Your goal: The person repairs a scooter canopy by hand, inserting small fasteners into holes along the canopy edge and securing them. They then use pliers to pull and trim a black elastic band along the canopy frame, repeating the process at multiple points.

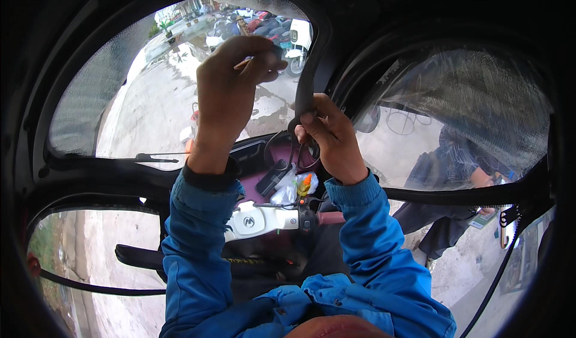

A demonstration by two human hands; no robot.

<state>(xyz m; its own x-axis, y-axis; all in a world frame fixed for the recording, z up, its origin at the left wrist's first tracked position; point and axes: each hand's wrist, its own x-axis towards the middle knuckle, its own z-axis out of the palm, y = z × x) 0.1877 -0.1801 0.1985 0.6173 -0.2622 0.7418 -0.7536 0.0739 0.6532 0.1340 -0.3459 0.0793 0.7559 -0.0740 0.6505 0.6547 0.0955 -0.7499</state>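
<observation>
Both my arms, in blue sleeves, reach up toward the window frame of a covered scooter. My right hand (331, 135) pinches the lower part of a black flexible strip (306, 86) between thumb and fingers. The strip runs upward beside the black window pillar (324, 23). To its left, my left hand (231, 92) is raised in front of the front window (162, 92), fingers curled together. A small dark patch shows at its fingertips, too unclear to name. Below my hands is the scooter's white handlebar cover (270, 219).
A black handheld device (273, 178) and a clear plastic bag (286, 193) with an orange-capped bottle (306, 185) lie in the purple front tray. A wiper arm (159, 157) crosses the front window's lower edge. Outside right is a person (450, 158); parked motorbikes (267, 29) stand ahead.
</observation>
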